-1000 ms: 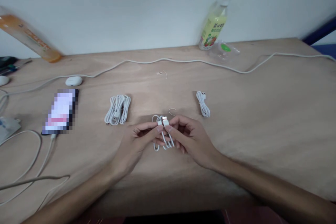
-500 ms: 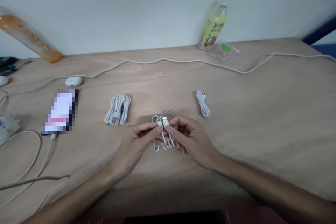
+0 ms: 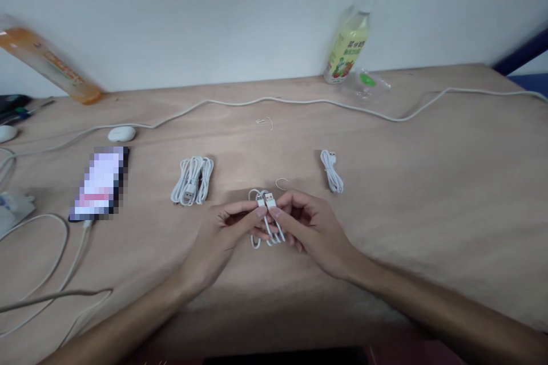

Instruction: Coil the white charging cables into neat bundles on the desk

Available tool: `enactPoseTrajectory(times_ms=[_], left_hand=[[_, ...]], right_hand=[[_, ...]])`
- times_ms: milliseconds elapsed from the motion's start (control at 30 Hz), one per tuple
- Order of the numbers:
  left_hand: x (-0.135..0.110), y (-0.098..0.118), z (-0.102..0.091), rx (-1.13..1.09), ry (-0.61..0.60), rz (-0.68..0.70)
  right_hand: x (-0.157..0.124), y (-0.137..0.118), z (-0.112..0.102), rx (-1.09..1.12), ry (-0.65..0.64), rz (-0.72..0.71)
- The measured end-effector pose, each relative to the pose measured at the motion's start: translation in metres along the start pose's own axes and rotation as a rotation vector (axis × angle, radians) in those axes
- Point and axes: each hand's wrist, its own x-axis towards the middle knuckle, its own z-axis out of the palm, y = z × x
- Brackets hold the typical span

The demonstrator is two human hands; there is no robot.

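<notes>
A white USB cable (image 3: 276, 232), looped into a small coil, is held between both hands above the table. My left hand (image 3: 229, 231) pinches one of its plugs between thumb and fingers. My right hand (image 3: 314, 228) pinches the other plug, a USB-A end with its metal mouth pointing away from me. The two plugs sit side by side, and fingers hide part of the coil. Just beyond my right fingers lies a thin white twist tie (image 3: 282, 183). Coiled white cables (image 3: 192, 181) rest to the left, and another coiled cable (image 3: 331, 171) to the right.
A phone (image 3: 100, 182) with a charging cable lies left, near a white earbud case (image 3: 121, 134). Along the wall are an orange bottle (image 3: 51, 63), a yellow-green bottle (image 3: 349, 45) and a clear plastic wrapper (image 3: 367, 84). A long white cord (image 3: 299, 101) crosses the back.
Almost nothing differs. Both hands keep their pinch on the cable, and the whole view has shifted very slightly.
</notes>
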Motion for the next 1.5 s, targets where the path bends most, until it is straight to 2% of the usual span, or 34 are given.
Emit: enactPoseTrajectory(times_ms=[1500], left_hand=[[0.0002, -0.0005, -0.0007, -0.003, 0.001, 0.007]], right_hand=[[-0.0004, -0.0016, -0.0006, 0.035, -0.008, -0.002]])
